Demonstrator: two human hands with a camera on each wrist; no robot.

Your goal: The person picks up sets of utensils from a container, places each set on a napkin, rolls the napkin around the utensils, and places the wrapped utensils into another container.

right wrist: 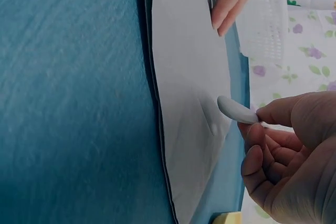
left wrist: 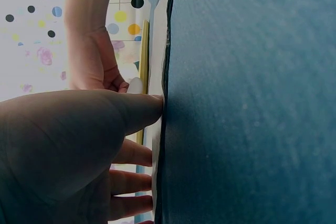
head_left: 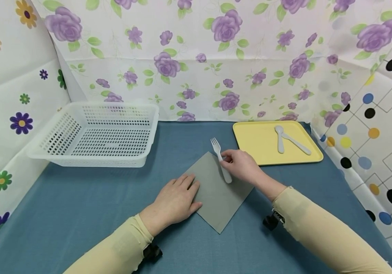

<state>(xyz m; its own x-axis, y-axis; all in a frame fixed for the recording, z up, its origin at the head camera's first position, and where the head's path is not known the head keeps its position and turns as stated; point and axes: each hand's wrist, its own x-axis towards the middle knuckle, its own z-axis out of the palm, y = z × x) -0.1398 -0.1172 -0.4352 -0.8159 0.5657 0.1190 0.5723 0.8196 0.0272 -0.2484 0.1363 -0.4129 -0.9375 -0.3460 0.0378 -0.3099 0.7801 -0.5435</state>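
Observation:
A grey folded napkin (head_left: 221,205) lies turned like a diamond on the table. My left hand (head_left: 173,199) rests on its left side, fingers spread and thumb at the edge; the left wrist view shows the thumb (left wrist: 142,111) touching that edge. Between thumb and fingers, my right hand (head_left: 242,165) pinches a light grey fork (head_left: 226,175) by its handle, tines pointing to the far side. In the right wrist view the handle end (right wrist: 236,109) hangs a little above the napkin, with a shadow below it.
At the back right lies a yellow tray (head_left: 254,142) bearing a grey spoon (head_left: 280,140) and a grey knife (head_left: 298,144). A white plastic basket (head_left: 100,160) with slotted walls stands at the back left. Patterned cloths (head_left: 196,76) enclose the blue-covered table (head_left: 89,213).

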